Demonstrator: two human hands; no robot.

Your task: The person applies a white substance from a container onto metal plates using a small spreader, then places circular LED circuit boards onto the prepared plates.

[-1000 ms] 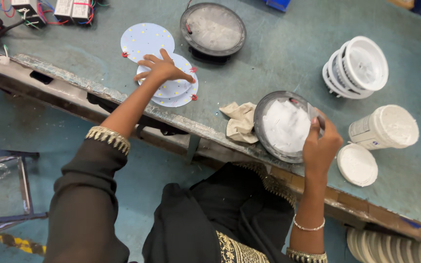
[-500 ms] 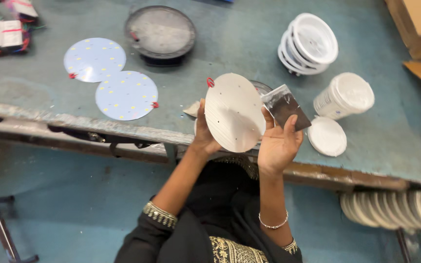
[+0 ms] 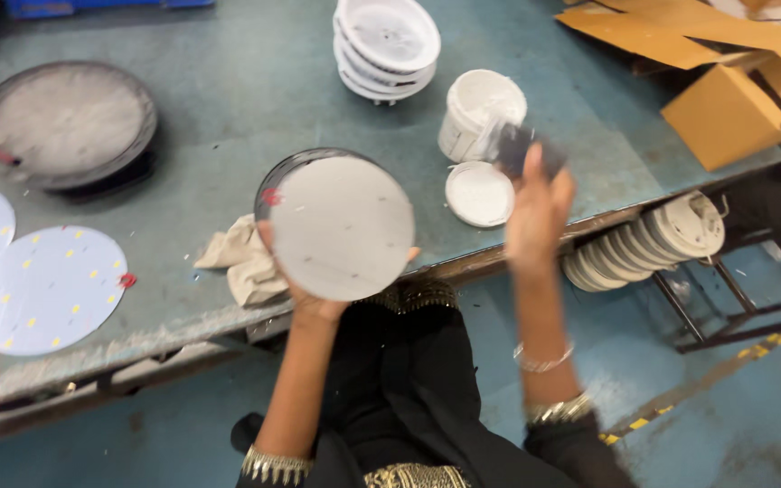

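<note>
My left hand [image 3: 305, 294] grips a round white disc [image 3: 341, 228] from below, fingers curled up behind its lower edge, thumb showing at the right rim. I hold it tilted up over the near edge of the blue-green table [image 3: 228, 99]; a small red mark sits at its upper left. Behind it peeks the dark rim of a round housing [image 3: 284, 170], with a crumpled beige rag [image 3: 244, 258] just beside it. My right hand [image 3: 535, 212] is raised and blurred, fingers closed around a small dark grey block [image 3: 515, 146]. Beneath it lies a white round cap [image 3: 479, 193], next to a white tub [image 3: 479, 113] and a stack of white housings [image 3: 387, 47]. At the left rest two LED discs [image 3: 45, 289] and a dark round lamp body [image 3: 63, 122]. Brown cardboard boxes [image 3: 725, 104] fill the far right corner.
</note>
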